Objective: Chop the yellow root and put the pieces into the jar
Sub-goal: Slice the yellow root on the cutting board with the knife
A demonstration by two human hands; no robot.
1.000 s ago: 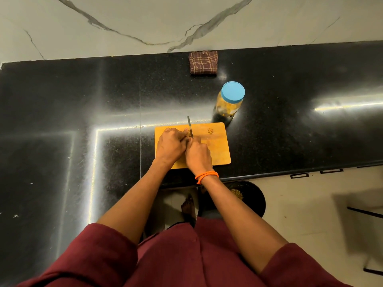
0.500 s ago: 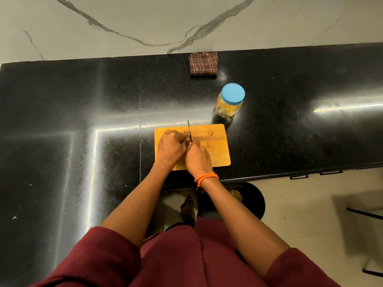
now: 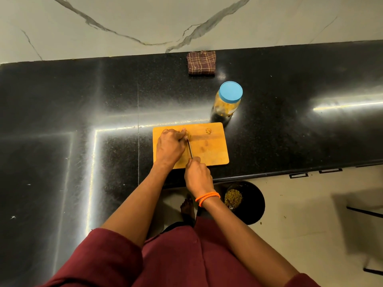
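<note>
Head view: left hand fingers curl down, pinching the mostly hidden yellow root on the cutting board; right hand grips the knife. Chopping is underway; a few pieces lie near the capped jar on the worktop, so the lid must come off next.

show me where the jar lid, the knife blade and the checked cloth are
jar lid (image 3: 231, 91), head view, centre of the blue top.
knife blade (image 3: 189, 149), head view, middle of the bare metal.
checked cloth (image 3: 201, 62), head view, centre of the folded square.
</note>
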